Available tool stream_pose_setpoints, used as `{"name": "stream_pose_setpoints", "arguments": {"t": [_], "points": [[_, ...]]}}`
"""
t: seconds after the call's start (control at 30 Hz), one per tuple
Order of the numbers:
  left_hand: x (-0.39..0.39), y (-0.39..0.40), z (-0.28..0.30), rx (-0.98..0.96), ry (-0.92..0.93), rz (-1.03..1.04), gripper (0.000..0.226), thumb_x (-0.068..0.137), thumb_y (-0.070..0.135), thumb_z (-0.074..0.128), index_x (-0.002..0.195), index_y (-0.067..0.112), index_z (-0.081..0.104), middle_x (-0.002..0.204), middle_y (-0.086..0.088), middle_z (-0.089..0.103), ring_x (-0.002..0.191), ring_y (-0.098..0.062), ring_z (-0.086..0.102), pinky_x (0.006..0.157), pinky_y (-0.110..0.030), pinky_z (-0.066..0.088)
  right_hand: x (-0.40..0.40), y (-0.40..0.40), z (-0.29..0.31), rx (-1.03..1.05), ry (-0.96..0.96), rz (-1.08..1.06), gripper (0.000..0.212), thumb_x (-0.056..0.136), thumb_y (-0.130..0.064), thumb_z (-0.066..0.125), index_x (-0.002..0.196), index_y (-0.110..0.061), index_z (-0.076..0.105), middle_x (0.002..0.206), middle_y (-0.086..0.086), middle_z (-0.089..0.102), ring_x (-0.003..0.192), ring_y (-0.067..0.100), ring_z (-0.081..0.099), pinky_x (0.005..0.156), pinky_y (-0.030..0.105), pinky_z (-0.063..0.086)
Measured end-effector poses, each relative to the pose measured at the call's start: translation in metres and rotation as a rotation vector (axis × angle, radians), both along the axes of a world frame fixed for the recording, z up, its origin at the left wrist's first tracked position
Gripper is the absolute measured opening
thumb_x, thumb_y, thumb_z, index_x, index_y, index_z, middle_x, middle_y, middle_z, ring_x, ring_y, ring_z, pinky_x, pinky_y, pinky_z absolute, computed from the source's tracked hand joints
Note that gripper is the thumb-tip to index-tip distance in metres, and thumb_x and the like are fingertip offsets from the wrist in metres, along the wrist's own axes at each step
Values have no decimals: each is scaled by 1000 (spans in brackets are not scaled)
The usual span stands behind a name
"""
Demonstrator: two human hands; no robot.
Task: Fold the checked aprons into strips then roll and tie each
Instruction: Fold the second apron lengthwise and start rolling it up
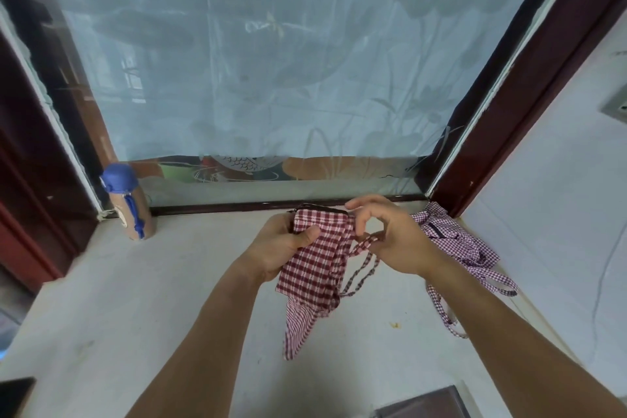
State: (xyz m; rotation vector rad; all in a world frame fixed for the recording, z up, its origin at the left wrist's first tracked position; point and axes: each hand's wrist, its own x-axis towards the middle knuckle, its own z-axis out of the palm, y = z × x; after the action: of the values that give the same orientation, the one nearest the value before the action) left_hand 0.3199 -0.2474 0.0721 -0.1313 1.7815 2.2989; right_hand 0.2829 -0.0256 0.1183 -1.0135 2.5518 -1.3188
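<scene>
The left hand (pixel 281 249) is closed on the folded red-and-white checked apron (pixel 315 261), its thumb pressed flat across the cloth near the upper end and the other fingers hidden behind it. The right hand (pixel 386 237) pinches a thin checked tie strap (pixel 364 260) between thumb and forefinger just beside the apron's upper right corner, the two digits forming a ring, while the remaining fingers curl loosely above. The strap hangs below the pinch in a narrow loop.

The apron sits just right of the frame's centre, held above the pale surface (pixel 152 299). It is soft woven cotton in a coarse gingham, folded into a thick strip with a dark trim along its top edge. Its long axis runs from the upper end near the window sill down toward the lower centre of the frame, tilting slightly leftward, and a finer-checked tail tapers to a limp point at the bottom.

At centre right, a second checked apron (pixel 454 237) lies crumpled against the dark red frame, its straps trailing toward the lower right. At centre left stands a tan cylindrical bottle (pixel 130 205) with a blue cap and cord. Behind it all, a frosted, glossy pane (pixel 254 61) fills the upper frame.
</scene>
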Motion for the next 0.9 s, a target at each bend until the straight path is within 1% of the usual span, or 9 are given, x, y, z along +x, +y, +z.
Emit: {"name": "stream_pose_setpoints", "arguments": {"t": [0.1,0.2,0.3,0.37,0.4,0.53,0.63,0.77,0.9], "points": [[2,-2,1,-14,35,149,18,86,7,69,104,5,67,99,-9,74,99,-31,69,94,-48,53,2,14,-1,-2,-220,-36,33,77,17,70,75,-14,59,116,-3,65,102,18,67,59,43,60],[4,-5,5,-45,96,220,16,85,5,70,101,5,68,99,-10,74,97,-31,69,94,-50,53,4,27,0,261,-358,11,23,80,-15,81,95,-24,66,111,-8,69,100,13,68,86,47,58],[5,-1,10,-153,150,225,18,83,10,74,100,11,68,98,-4,75,96,-25,70,92,-48,54,13,19,3,323,-407,-97,64,74,-58,74,130,-39,50,123,-12,56,105,8,60,89,31,54],[6,5,12,-199,176,201,27,81,12,76,107,13,67,100,-1,74,97,-22,70,91,-47,55,19,0,3,245,-404,-144,78,70,-69,67,137,-39,42,124,-10,53,104,5,57,84,23,49],[7,9,14,-205,184,191,32,81,10,76,110,12,66,102,-1,74,97,-21,69,91,-46,55,22,-10,2,192,-392,-119,75,73,-67,69,137,-37,43,124,-10,56,106,5,59,86,22,49],[12,12,18,-102,243,147,34,80,-4,72,112,6,65,102,-8,74,98,-26,70,85,-40,57,23,-29,-8,-53,-370,-63,38,84,-28,77,117,-36,60,111,-12,70,103,1,66,89,21,54],[14,13,20,-60,272,167,27,81,-5,71,105,7,68,99,-9,75,95,-28,71,79,-37,57,22,-26,-14,-88,-316,-84,31,84,-27,75,113,-27,67,109,-7,73,102,8,69,92,30,55],[13,15,25,-20,293,149,36,80,17,73,114,7,65,105,-7,74,97,-24,71,80,-33,58,23,-26,-16,-247,-269,-144,31,82,-30,72,111,-18,69,107,-1,75,100,15,71,89,31,57],[8,12,24,-147,233,-40,52,90,52,56,127,15,59,119,0,69,112,-20,64,93,-36,53,26,-31,-7,-526,-463,-260,30,97,-30,56,116,-9,64,109,8,74,102,24,71,88,36,58]]}}
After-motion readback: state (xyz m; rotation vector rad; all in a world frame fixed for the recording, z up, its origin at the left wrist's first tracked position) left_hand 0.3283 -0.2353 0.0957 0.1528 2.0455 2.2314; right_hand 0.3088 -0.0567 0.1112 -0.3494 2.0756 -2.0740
